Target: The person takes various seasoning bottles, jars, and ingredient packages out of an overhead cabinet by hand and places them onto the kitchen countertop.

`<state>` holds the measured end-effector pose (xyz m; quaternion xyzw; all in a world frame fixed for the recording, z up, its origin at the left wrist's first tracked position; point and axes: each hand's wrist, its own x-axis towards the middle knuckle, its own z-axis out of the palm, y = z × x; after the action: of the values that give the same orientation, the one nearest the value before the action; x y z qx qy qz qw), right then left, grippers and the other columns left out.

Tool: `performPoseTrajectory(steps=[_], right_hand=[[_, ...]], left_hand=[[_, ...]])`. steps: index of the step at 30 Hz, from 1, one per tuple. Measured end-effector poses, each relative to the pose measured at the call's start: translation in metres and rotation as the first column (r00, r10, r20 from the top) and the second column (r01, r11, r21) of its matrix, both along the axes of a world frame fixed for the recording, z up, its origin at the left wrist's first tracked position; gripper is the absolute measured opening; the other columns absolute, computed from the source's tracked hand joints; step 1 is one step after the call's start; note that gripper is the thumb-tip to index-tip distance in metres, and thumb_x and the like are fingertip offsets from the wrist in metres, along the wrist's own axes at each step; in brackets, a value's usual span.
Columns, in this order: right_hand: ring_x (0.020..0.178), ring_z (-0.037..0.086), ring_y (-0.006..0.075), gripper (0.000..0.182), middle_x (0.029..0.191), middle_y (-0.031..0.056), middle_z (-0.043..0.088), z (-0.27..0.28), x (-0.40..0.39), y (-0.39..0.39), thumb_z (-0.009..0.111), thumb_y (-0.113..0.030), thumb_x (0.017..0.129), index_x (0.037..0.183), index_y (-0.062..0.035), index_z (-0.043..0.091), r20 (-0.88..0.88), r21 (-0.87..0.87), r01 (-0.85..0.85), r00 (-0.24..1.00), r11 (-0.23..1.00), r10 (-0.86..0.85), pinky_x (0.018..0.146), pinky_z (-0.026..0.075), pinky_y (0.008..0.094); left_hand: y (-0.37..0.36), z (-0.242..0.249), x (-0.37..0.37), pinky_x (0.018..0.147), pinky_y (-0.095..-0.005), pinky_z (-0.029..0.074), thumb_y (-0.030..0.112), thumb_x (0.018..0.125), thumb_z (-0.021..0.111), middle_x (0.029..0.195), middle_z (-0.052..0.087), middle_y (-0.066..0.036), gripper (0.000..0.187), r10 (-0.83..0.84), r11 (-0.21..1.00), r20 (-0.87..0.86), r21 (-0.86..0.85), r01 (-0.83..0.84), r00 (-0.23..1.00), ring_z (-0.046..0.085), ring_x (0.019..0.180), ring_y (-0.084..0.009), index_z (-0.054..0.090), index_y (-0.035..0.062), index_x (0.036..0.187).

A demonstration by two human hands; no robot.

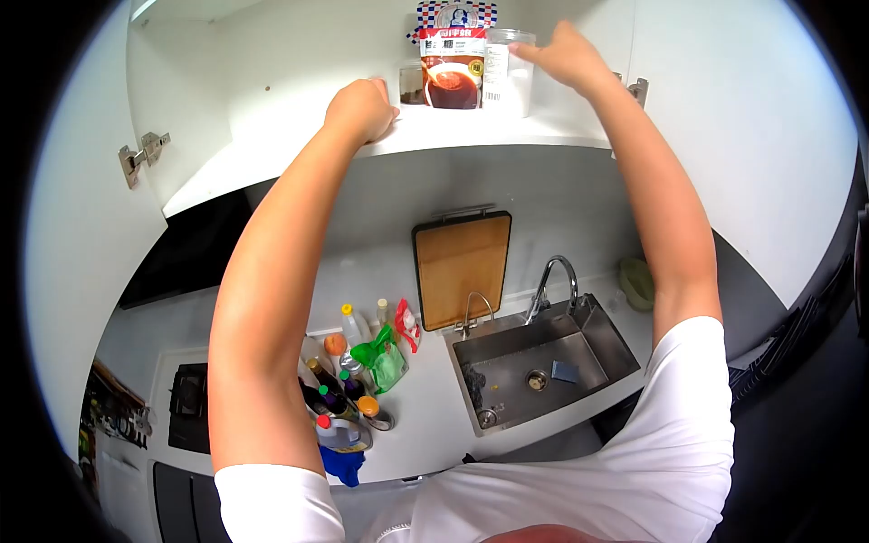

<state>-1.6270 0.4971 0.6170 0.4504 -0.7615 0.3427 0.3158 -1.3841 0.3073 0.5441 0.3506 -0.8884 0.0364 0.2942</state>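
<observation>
Both my arms reach up into an open white wall cupboard. My left hand (360,110) is curled at the front edge of the shelf (453,131), left of a small clear jar with dark contents (411,86); whatever its fingers hold, if anything, is hidden. My right hand (563,59) has its fingers apart, with one digit at the upper side of a clear plastic jar (518,86) with a white label. Between the hands stands a red and brown food pouch (453,77). Behind it is a blue, red and white checked package (457,14).
Below are a steel sink (516,362) with a tap (552,271) and a wooden cutting board (463,271) leaning on the wall. Several bottles (353,387) and a green bag (382,360) crowd the counter. Open cupboard doors (81,226) flank both sides.
</observation>
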Motion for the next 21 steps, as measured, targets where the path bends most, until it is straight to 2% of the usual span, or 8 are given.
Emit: performPoseTrajectory(steps=[2, 5, 6, 7, 9, 10, 20, 21], right_hand=[[0.127, 0.061, 0.0428, 0.109, 0.132, 0.0375, 0.059, -0.006, -0.017, -0.019, 0.084, -0.066, 0.075, 0.14, 0.0152, 0.05, 0.15, 0.036, -0.188, 0.972, 0.982, 0.18, 0.104, 0.05, 0.0484], [0.121, 0.064, 0.0412, 0.107, 0.131, 0.0351, 0.061, -0.012, -0.031, -0.051, 0.086, -0.065, 0.073, 0.137, 0.0141, 0.054, 0.386, 0.027, -0.13, 0.916, 0.991, 0.109, 0.103, 0.049, 0.0535], [0.115, 0.067, 0.0351, 0.094, 0.126, 0.0264, 0.067, -0.014, 0.008, -0.031, 0.089, -0.058, 0.074, 0.135, 0.0082, 0.06, 0.425, 0.047, -0.197, 0.891, 0.979, 0.159, 0.101, 0.05, 0.0523], [0.115, 0.067, 0.0351, 0.094, 0.126, 0.0264, 0.067, -0.02, -0.003, -0.041, 0.089, -0.058, 0.074, 0.135, 0.0082, 0.06, 0.431, 0.046, -0.19, 0.889, 0.981, 0.152, 0.101, 0.05, 0.0523], [0.111, 0.069, 0.029, 0.079, 0.121, 0.0166, 0.072, -0.033, -0.034, -0.07, 0.091, -0.05, 0.076, 0.131, 0.0005, 0.065, 0.547, -0.14, -0.386, 0.737, 0.912, 0.396, 0.097, 0.051, 0.0465], [0.108, 0.07, 0.0244, 0.065, 0.116, 0.0103, 0.074, -0.032, -0.035, -0.072, 0.09, -0.041, 0.079, 0.128, -0.0055, 0.068, 0.559, -0.147, -0.323, 0.753, 0.935, 0.347, 0.096, 0.052, 0.0445], [0.11, 0.069, 0.0237, 0.053, 0.117, 0.0115, 0.073, -0.022, 0.02, 0.009, 0.083, -0.035, 0.084, 0.124, -0.0032, 0.067, 0.469, -0.318, -0.398, 0.723, 0.861, 0.507, 0.098, 0.051, 0.0428], [0.107, 0.07, 0.0234, 0.049, 0.116, 0.0111, 0.073, -0.022, 0.029, 0.02, 0.08, -0.03, 0.086, 0.127, -0.0044, 0.066, 0.436, -0.356, -0.447, 0.697, 0.821, 0.569, 0.09, 0.054, 0.0425]], left_hand=[[-0.007, -0.004, -0.001, 0.088, -0.0457, 0.055, 0.038, 0.09, 0.074, 0.101, 0.074, -0.021, 0.041, -0.031, 0.999, -0.05, -0.037, 0.029, 0.998, 0.071, 0.098, -0.0388, 0.072, 0.0001, 0.106], [-0.008, -0.006, 0.0, 0.085, -0.0448, 0.055, 0.039, 0.085, 0.076, 0.092, 0.075, -0.024, 0.042, -0.053, 0.997, -0.108, -0.061, 0.047, 0.993, 0.072, 0.09, -0.0391, 0.077, -0.0018, 0.096], [-0.006, -0.005, 0.001, 0.085, -0.0448, 0.056, 0.039, 0.085, 0.076, 0.092, 0.075, -0.023, 0.042, -0.049, 0.998, -0.118, -0.049, 0.043, 0.992, 0.072, 0.089, -0.0389, 0.077, -0.0015, 0.096], [-0.004, -0.003, 0.001, 0.085, -0.0448, 0.056, 0.039, 0.085, 0.076, 0.092, 0.075, -0.023, 0.042, -0.056, 0.998, -0.112, -0.048, 0.051, 0.992, 0.072, 0.089, -0.0389, 0.077, -0.0015, 0.096], [0.0, 0.001, 0.002, 0.09, -0.0461, 0.055, 0.035, 0.094, 0.073, 0.106, 0.075, -0.017, 0.036, -0.014, 0.999, -0.02, 0.029, 0.015, 1.0, 0.07, 0.103, -0.0365, 0.069, 0.0039, 0.112], [-0.001, 0.001, 0.001, 0.09, -0.0461, 0.055, 0.035, 0.094, 0.073, 0.106, 0.075, -0.017, 0.036, -0.018, 0.999, -0.018, 0.027, 0.018, 1.0, 0.07, 0.103, -0.0365, 0.069, 0.0039, 0.112], [-0.001, 0.002, 0.004, 0.086, -0.0446, 0.055, 0.012, 0.082, 0.058, 0.097, 0.075, -0.018, 0.027, -0.058, 0.991, -0.117, 0.111, 0.071, 0.991, 0.071, 0.095, -0.0375, 0.072, 0.004, 0.104], [-0.001, 0.001, 0.003, 0.085, -0.0448, 0.055, 0.01, 0.08, 0.055, 0.095, 0.075, -0.019, 0.029, -0.065, 0.988, -0.131, 0.129, 0.082, 0.989, 0.071, 0.093, -0.0378, 0.072, 0.0041, 0.103]])
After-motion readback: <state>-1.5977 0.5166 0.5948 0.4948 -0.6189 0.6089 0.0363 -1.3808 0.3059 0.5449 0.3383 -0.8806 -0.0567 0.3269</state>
